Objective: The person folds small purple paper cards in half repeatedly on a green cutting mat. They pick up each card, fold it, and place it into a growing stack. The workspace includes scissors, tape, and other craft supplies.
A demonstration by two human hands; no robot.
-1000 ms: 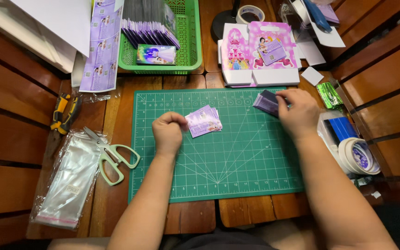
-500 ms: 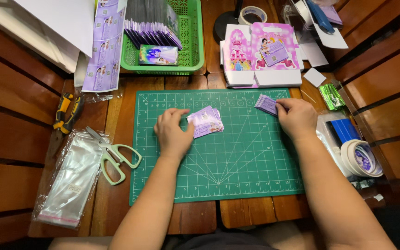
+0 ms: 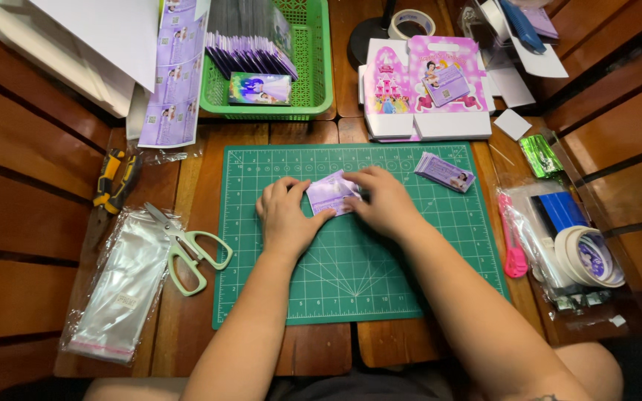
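Observation:
A small purple paper piece [image 3: 330, 195] lies on the green cutting mat [image 3: 351, 282]. My left hand [image 3: 285, 217] presses its left side with fingers curled on the edge. My right hand [image 3: 386, 203] holds its right side, fingertips on the paper. Both hands meet over the piece near the mat's upper middle. A second small stack of purple cards [image 3: 446, 171] rests alone on the mat to the right of my right hand.
Green-handled scissors [image 3: 187, 252] and clear plastic sleeves [image 3: 120, 289] lie left of the mat. A green basket [image 3: 313, 82] with purple cards sits behind, beside a pink printed box [image 3: 425, 89]. Tape rolls [image 3: 592, 256], a pink cutter [image 3: 513, 238] and a yellow tool [image 3: 113, 182] flank the sides.
My right hand left the stack of cards at the mat's upper right and moved left to join my left hand on the purple paper piece.

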